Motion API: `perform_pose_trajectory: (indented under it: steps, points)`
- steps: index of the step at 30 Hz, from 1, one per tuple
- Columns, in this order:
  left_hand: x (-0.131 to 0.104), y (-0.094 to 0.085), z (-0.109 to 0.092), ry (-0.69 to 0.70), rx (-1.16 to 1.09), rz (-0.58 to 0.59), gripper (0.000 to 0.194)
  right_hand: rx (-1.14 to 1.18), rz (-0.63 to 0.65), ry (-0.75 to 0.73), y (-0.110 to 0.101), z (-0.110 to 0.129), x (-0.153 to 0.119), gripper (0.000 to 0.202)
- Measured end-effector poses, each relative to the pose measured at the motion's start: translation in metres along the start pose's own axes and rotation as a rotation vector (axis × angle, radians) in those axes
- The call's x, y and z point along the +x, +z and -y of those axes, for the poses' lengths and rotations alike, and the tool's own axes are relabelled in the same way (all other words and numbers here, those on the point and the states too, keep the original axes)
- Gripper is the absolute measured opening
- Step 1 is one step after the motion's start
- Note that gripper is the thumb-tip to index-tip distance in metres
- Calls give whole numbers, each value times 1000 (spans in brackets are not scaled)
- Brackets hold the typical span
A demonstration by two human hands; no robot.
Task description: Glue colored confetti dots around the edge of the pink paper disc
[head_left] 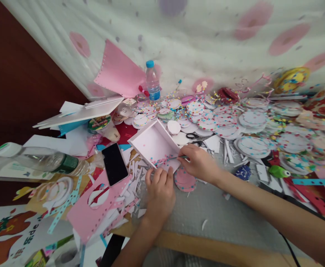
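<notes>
A shallow white box (154, 139) lies tilted on the worktop, with small pink and red bits (159, 161) gathered along its near side. My left hand (161, 189) has its fingers bent over the box's near edge and steadies it. In my right hand (197, 161), at the box's right corner, is a thin dark tool like a pair of tweezers (182, 157), pinched between the fingers. Its tip reaches in among the bits. Just below the box, between my hands, lie pink round discs (185, 179) with dots along their edge.
Decorated paper discs (253, 120) are heaped along the back, beside scissors (196, 138) and a water bottle (153, 83). To the left are a phone (114, 164), paper scraps (134, 168), pink punched card (95, 207) and a large lying bottle (48, 159). A black cable (290, 200) runs at right.
</notes>
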State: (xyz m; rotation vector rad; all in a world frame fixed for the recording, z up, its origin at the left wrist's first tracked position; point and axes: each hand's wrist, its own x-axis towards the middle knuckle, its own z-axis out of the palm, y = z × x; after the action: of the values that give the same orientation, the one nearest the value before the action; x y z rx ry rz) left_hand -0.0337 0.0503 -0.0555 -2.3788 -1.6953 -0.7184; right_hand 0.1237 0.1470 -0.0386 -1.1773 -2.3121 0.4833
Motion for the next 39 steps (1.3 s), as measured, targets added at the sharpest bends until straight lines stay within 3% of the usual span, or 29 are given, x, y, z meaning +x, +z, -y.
perform_pose_trajectory:
  steps: [6, 15, 20, 25, 29, 31, 34, 39]
  points:
    - [1, -1, 2, -12, -31, 10, 33, 59, -19, 30, -3, -1, 0, 9]
    - [2, -1, 5, -38, -51, 18, 36, 505, -55, 386, -27, 0, -3, 23]
    - [6, -1, 20, -64, -123, 24, 40, 650, -104, 518, -32, -1, -8, 29]
    - [14, -4, 37, -85, -180, -2, 36, 770, -139, 623, -22, 0, -7, 30]
    - [25, -15, 48, -98, -258, 102, 24, 832, -154, 670, -15, 0, -3, 32]
    - [34, -21, 55, -131, -323, 94, 21, 867, -159, 683, -14, -1, -1, 32]
    - [51, -25, 66, -138, -409, 46, 25, 942, -126, 685, -15, 0, 0, 32]
    - [75, -28, 72, -31, -603, 159, 31, 1069, -54, 679, -18, 3, 1, 34]
